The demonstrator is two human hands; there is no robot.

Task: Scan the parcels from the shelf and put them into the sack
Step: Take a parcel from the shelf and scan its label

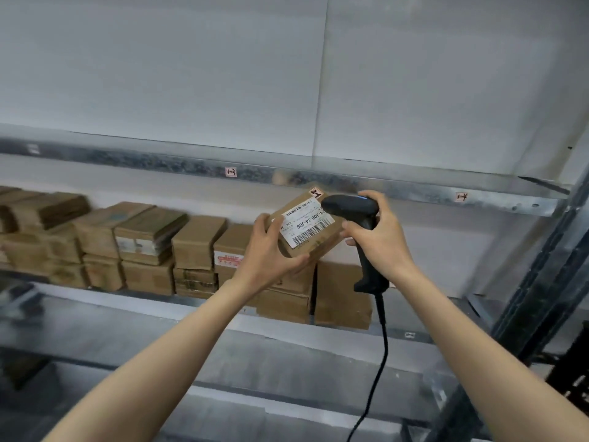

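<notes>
The boxes (149, 237) stacked on the shelf (95, 309) sat just behind and below the work. A careless swing of either arm could have knocked the uneven piles on the right off the edge.

The parcel (306, 228) was held clear of the shelf, tilted, label up. The left hand (271, 250) curled round its lower left corner, thumb on the top face. That one-corner grip looked the likeliest fault: the parcel could have pivoted or slipped out.

The right hand (379, 237) had its fingers wrapped round the handle of the scanner (350, 207), whose head sat right over the label's upper edge. That was probably too close and too skewed for a clean read, so a missed scan seemed possible. Its cable (382, 346) hung down past the shelf's front and could have snagged there. No sack was in view.

Behind stood a white wall (191, 74) with one seam. A grey metal rail (159, 159) crossed above the boxes, carrying two small handwritten tags (230, 171).
</notes>
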